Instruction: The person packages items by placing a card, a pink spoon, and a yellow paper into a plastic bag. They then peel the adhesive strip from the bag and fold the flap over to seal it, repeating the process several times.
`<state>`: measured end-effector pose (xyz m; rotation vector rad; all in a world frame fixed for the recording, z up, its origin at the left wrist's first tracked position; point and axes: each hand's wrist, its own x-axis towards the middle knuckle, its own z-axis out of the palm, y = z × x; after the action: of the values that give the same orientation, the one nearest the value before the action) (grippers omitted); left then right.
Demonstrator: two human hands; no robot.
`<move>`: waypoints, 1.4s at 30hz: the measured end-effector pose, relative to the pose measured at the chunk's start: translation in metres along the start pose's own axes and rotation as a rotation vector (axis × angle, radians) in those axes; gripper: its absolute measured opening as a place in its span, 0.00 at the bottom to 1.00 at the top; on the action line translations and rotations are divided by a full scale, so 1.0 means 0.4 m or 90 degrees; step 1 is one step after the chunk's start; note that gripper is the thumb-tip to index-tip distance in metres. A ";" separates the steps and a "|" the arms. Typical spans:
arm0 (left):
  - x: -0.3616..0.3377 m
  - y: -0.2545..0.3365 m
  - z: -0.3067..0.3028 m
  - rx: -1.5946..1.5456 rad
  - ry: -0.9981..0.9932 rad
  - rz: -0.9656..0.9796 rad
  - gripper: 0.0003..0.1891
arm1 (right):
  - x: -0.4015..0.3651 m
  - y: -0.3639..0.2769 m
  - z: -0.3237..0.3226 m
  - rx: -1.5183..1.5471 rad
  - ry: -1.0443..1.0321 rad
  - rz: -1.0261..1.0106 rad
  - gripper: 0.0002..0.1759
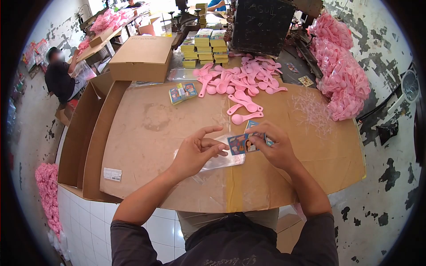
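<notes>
Cardbd box (140, 60) back L; blk unit (262, 29) back R of ctr; fan (410, 85) far R

One right hand (276, 145) is pinching a blue illustrated card (238, 144), one left hand (195, 151) is curving emptily over clear plastic bags (225, 162), and pink plastic scoops (250, 76) are lying heaped near stacked card bundles (204, 42).

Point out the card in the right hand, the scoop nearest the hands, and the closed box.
Card (241, 144): head view, on its printed face.
Scoop (248, 117): head view, on its handle, near the bowl.
Box (141, 56): head view, on its top.
</notes>
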<state>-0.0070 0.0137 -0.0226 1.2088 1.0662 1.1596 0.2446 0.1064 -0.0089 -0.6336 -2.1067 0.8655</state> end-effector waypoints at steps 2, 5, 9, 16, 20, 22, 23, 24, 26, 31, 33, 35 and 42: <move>-0.005 -0.002 0.008 0.033 -0.028 0.019 0.29 | 0.003 -0.005 0.010 -0.043 -0.040 -0.054 0.11; -0.009 -0.016 0.012 0.166 -0.077 0.033 0.29 | -0.011 -0.015 0.050 0.055 -0.020 0.042 0.14; -0.011 -0.015 0.020 0.081 -0.037 0.031 0.28 | -0.019 -0.014 0.064 0.260 0.053 0.161 0.15; -0.012 -0.006 0.015 0.062 -0.010 0.008 0.25 | 0.018 0.022 0.029 0.041 -0.167 -0.058 0.11; -0.006 0.009 0.012 -0.002 0.000 -0.021 0.22 | 0.117 0.068 -0.004 -0.256 -0.109 0.024 0.12; -0.001 0.003 -0.006 0.032 -0.006 -0.037 0.22 | 0.145 0.125 -0.002 -0.436 -0.133 -0.008 0.13; 0.003 -0.002 -0.016 0.050 -0.008 -0.045 0.21 | 0.155 0.149 -0.003 -0.525 -0.142 -0.025 0.15; 0.008 -0.009 -0.021 0.026 -0.004 -0.034 0.21 | 0.164 0.146 -0.008 -0.531 -0.159 -0.027 0.15; 0.012 -0.024 -0.024 -0.025 0.006 -0.017 0.21 | 0.176 0.136 -0.017 -0.542 -0.196 -0.029 0.17; 0.006 0.004 -0.021 -0.027 0.016 -0.012 0.21 | 0.186 0.177 -0.064 -0.518 -0.242 -0.035 0.15; 0.003 0.001 -0.019 -0.016 0.015 -0.012 0.21 | 0.176 0.182 -0.070 -0.489 -0.217 -0.072 0.14; 0.004 -0.011 -0.014 -0.029 0.033 -0.003 0.21 | 0.165 0.108 -0.074 -0.409 -0.169 -0.117 0.12; -0.008 0.008 0.000 0.035 0.039 -0.002 0.20 | 0.095 -0.025 -0.089 0.006 -0.143 0.089 0.09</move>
<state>-0.0077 0.0107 -0.0196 1.2205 1.1533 1.1778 0.2487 0.1384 0.0331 -0.7138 -2.2760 1.0669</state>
